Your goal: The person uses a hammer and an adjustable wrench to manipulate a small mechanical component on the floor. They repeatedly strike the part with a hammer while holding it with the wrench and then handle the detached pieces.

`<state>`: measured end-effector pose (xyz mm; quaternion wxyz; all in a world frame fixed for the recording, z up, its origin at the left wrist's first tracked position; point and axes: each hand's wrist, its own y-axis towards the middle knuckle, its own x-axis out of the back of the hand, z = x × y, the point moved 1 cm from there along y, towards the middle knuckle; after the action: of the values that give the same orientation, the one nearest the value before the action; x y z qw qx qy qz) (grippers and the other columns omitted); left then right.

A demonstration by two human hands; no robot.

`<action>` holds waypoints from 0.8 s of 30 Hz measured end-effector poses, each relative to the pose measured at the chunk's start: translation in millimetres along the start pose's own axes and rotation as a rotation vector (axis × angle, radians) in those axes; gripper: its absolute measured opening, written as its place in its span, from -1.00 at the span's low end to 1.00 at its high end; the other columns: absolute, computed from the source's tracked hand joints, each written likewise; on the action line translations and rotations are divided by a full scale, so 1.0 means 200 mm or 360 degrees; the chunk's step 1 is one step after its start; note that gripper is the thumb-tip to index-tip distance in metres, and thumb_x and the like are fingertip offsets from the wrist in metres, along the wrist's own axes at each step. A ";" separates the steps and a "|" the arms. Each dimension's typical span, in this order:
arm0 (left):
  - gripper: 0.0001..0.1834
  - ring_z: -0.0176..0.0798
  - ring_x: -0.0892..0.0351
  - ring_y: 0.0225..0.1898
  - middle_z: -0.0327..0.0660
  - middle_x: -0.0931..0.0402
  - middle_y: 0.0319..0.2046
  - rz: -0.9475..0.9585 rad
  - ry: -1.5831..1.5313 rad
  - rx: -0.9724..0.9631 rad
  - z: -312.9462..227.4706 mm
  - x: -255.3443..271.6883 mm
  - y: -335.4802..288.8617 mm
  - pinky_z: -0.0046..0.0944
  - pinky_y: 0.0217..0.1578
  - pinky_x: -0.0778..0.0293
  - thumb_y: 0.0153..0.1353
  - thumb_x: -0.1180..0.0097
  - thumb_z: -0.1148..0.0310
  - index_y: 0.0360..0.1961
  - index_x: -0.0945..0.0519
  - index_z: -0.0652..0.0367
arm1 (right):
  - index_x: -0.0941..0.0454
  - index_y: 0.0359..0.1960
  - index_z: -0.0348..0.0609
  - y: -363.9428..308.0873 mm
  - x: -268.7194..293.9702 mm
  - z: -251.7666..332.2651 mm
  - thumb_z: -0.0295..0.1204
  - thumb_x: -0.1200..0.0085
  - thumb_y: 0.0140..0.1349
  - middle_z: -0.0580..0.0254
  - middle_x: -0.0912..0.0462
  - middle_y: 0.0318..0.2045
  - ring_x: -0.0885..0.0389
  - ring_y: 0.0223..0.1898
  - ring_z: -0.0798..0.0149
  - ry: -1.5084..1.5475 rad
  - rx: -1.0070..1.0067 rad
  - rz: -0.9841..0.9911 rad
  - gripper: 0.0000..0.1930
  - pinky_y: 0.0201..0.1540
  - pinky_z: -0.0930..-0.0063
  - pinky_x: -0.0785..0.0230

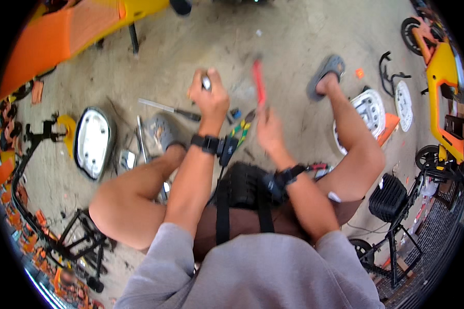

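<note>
My left hand [210, 95] is closed in front of me around a small shiny metal piece [206, 83]; most of it is hidden in the fist. To its right, my right hand [269, 131] grips a long red tool [259, 82] pointing away from me. Motion smears that tool, and its dark far end is too blurred to identify. Between and below the hands lie pliers with yellow-green handles [241, 132] on the concrete floor. A long screwdriver [171, 109] rests left of my left hand, with a silver bar-like tool [142, 139] nearer my left foot.
White-lined seat-like shells lie at left [94, 141] and right [368, 113]. A black metal frame [28, 154] stands far left, an orange-yellow vehicle body [82, 26] upper left. Another yellow vehicle [441, 72] and a black frame with a box [389, 198] are at right.
</note>
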<state>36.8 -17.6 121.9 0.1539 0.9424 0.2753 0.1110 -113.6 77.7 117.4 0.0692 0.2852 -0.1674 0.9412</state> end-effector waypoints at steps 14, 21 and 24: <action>-0.70 -0.41 -0.14 -0.68 -0.22 -0.18 -0.76 -0.0007 0.0064 0.0062 -0.08 0.00 -0.10 -0.26 -0.67 -0.09 0.24 -0.05 0.38 -0.59 -0.35 0.27 | -0.51 -0.15 -0.34 -0.16 -0.08 -0.33 -0.05 0.24 0.36 -0.40 -0.55 -0.24 -0.52 -0.14 -0.32 -0.0277 -0.0374 0.0367 -0.49 -0.11 -0.08 -0.35; -0.71 -0.53 -0.20 -0.71 -0.40 -0.23 -0.76 0.0092 -0.0118 0.0165 0.15 0.06 -0.02 -0.43 -0.71 -0.10 0.31 -0.02 0.34 -0.55 -0.33 0.17 | -0.37 -0.49 -0.24 0.02 0.07 -0.28 0.04 0.18 0.35 0.16 -0.43 -0.68 -0.44 -0.62 0.15 0.0206 -0.0126 0.0028 -0.47 -0.52 0.27 -0.31; -0.71 -0.51 -0.09 -0.73 -0.38 -0.16 -0.74 0.0021 -0.0463 0.0300 0.03 0.02 0.03 -0.43 -0.71 -0.06 0.33 0.04 0.36 -0.55 -0.29 0.17 | -0.29 -0.50 -0.08 0.04 0.13 -0.33 0.06 0.19 0.36 0.42 -0.23 -0.78 -0.16 -0.85 0.46 0.0755 -0.0523 -0.0107 -0.53 -0.79 0.51 -0.04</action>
<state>44.2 -21.4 118.5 0.1024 0.9606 0.2531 -0.0519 -170.5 95.3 77.1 0.1829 0.0475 -0.2873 0.9390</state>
